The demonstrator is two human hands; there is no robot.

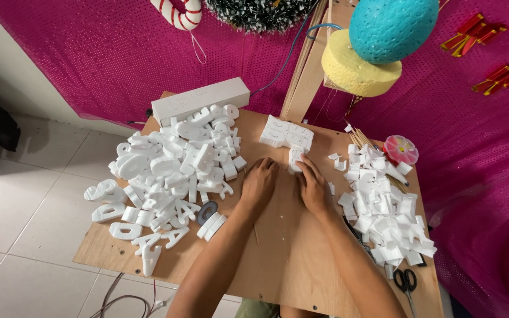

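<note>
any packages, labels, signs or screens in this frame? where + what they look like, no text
No screens or signs.
Long white box: back left of the plywood board, behind the pile of white foam letters; rectangular, faint markings on top.
White foam block: board's back centre, just beyond both hands, left hand and right hand; flat, with letter outlines cut in.

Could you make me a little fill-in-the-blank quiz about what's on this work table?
1. The pile of foam letters lies to the person's ____.
2. The scissors have ____ handles.
3. Both hands, left hand and right hand, rest on a ____ board.
4. Above the yellow foam disc hangs a ____ ball.

Missing words: left; black; wooden; blue
</note>
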